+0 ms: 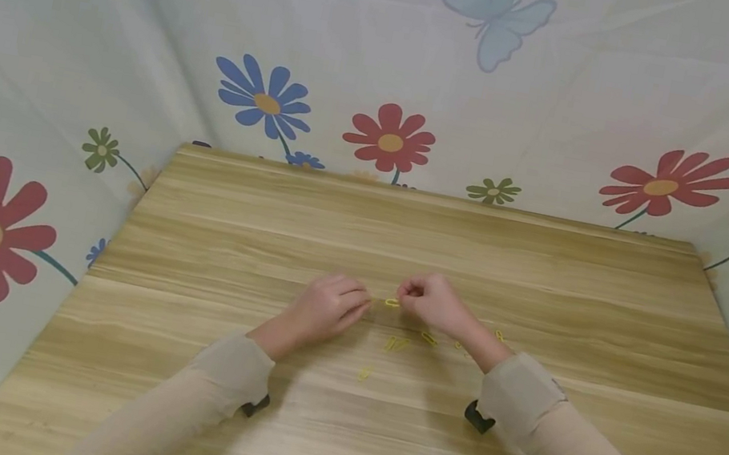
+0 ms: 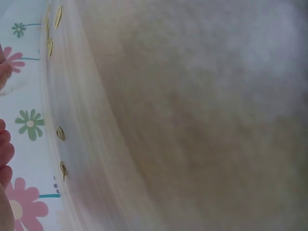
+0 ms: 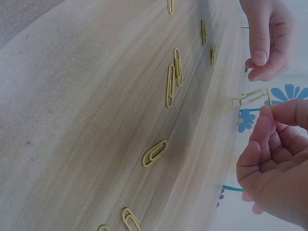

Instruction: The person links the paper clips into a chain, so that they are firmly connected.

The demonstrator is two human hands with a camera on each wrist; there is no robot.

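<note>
1. Beige sleeves [image 1: 221, 377] cover both forearms, which slant inward from the near side so the hands come close together over the table [image 1: 406, 243].
2. Right hand [image 1: 436, 304]: fingers bent, thumb and forefinger pinching a yellow clip [image 3: 270, 98].
3. From that clip a blurred chain [image 3: 250, 97] of clips reaches into the gap between the hands.
4. Left hand [image 1: 328, 307]: back upward, fingers together and pointing toward the right; whether it grips the chain's end, I cannot tell.
5. Loose clips [image 1: 428, 339] lie on the table, mostly between the forearms, one just outside the right wrist.
6. Wide room separates the hands from the far edge; both side edges are well apart too. Flowered cloth [image 1: 340, 36] rises behind the far edge.
</note>
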